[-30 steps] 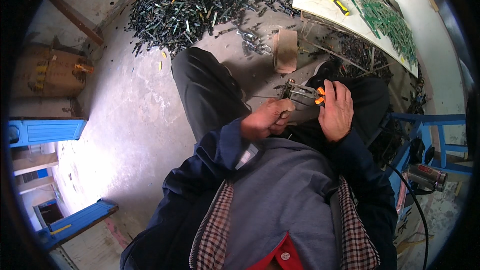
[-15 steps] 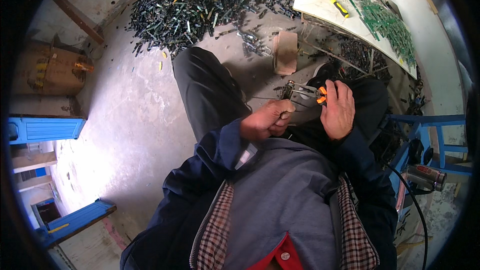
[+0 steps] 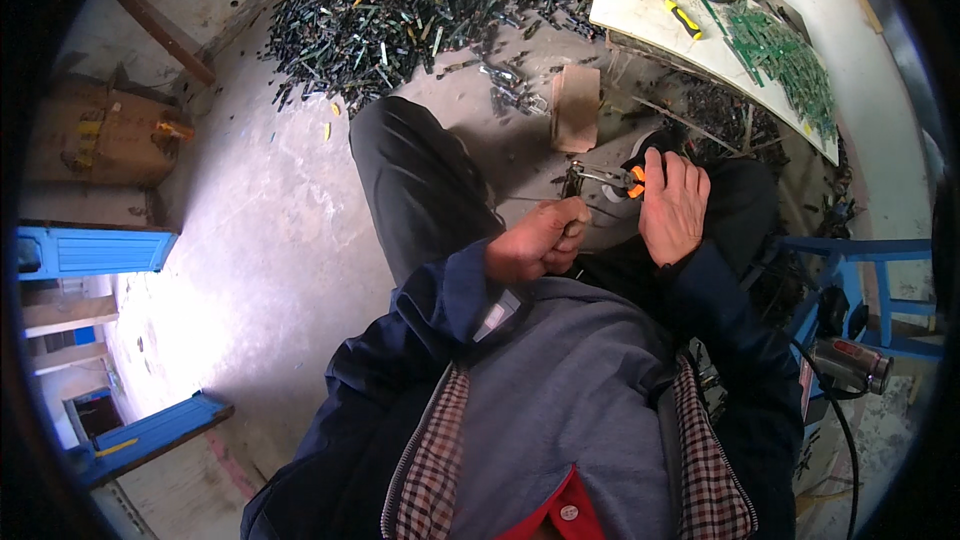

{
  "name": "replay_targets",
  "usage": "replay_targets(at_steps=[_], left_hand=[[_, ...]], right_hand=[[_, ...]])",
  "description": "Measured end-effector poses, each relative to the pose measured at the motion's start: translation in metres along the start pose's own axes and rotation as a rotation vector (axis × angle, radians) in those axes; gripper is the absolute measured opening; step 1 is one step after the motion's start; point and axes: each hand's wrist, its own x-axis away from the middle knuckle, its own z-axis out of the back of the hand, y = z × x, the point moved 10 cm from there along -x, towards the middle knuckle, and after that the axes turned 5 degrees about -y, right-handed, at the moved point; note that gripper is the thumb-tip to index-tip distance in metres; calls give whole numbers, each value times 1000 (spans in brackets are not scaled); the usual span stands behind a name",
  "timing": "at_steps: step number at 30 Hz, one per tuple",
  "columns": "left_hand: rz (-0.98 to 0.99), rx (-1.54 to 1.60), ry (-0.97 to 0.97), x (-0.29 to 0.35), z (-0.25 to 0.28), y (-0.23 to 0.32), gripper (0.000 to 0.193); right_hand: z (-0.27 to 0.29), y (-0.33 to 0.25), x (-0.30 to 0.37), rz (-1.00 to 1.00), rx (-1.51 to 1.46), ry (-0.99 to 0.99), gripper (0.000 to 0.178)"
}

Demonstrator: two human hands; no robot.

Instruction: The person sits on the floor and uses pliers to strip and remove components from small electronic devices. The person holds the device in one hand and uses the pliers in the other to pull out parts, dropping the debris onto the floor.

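Note:
My left hand (image 3: 540, 240) is closed in a fist in front of my lap, gripping a thin dark strip (image 3: 570, 186) that sticks up past the fingers. Most of the strip is hidden inside the fist. My right hand (image 3: 676, 208) is wrapped round the orange handles of a pair of pliers (image 3: 606, 177). The metal jaws point left and meet the top end of the strip. Whether they are clamped on it is too small to tell.
A large heap of dark strips (image 3: 400, 20) covers the floor ahead. At the right, a pale board (image 3: 640, 0) bears green strips (image 3: 780, 60) and a yellow-black screwdriver (image 3: 683, 18). A brown block (image 3: 575, 108) lies before me; a blue chair (image 3: 870, 250) stands at right.
The pliers have shifted slightly left and up, so their jaws now reach the strip's top end. My left hand stays nearly in place.

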Motion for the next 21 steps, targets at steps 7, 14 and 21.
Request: replay_targets(at_steps=[7,14,21], left_hand=[[70,77,49,-8,11,-10,34],[86,65,82,-9,-2,2,33],[71,-11,72,-13,-18,13,35]], right_hand=[[-8,1,-8,37,24,20,37],[-22,15,-8,18,20,6,32],[-28,31,0,-33,-53,43,29]])
